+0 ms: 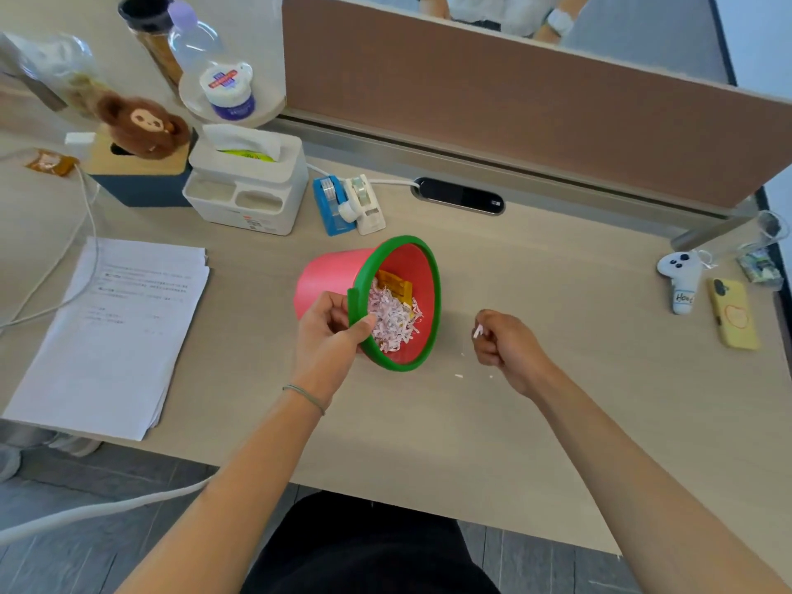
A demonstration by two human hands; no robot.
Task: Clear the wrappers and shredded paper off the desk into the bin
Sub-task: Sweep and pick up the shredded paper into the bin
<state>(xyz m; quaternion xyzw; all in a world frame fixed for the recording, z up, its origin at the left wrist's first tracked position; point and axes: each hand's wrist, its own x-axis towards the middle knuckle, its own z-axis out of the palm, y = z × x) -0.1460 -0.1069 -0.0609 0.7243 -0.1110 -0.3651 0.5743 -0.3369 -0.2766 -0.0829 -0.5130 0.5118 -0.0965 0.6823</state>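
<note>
Desk (535, 422) — pale wood. Red bin (338, 278), green rim, mid-desk, tipped on its side, mouth facing right and toward the viewer; shredded paper (392, 321) and yellow wrapper (396, 287) inside. Left hand (328, 336) clamped on rim. Right hand (508, 345) — fingers pinched on a paper scrap (478, 332). Stray bits (459, 376) on desk beside.

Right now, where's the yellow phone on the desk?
The yellow phone lies flat near the desk's right edge, just right of the white controller and well right of the right hand.
</note>
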